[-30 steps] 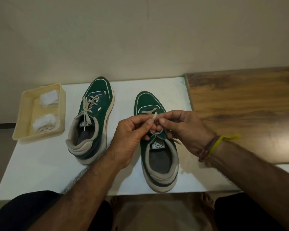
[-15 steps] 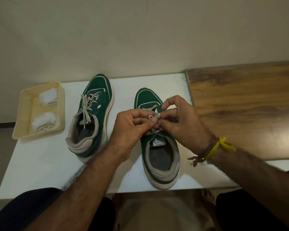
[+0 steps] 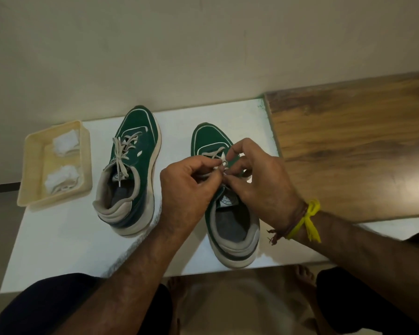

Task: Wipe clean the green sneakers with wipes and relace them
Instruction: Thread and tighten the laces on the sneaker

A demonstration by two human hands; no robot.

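Both hands meet over the right-hand sneaker (image 3: 230, 213), and from my seat I see the left hand (image 3: 189, 187) with its fingers curled, pinching the pale lace (image 3: 212, 154) at the upper eyelets. Opposite it the right hand (image 3: 259, 187) pinches the same lace — index finger raised, the others tucked in; I cannot tell which strand each holds. That sneaker stands toe away from me on the white table (image 3: 58, 243), heel near the front edge. Its mate, the left-hand sneaker (image 3: 133, 170), stands apart beside it, its lace tied. A cream tray (image 3: 32, 189) at the table's left edge holds two white wipes (image 3: 62, 178). On the right wrist — a yellow thread band (image 3: 307, 221).
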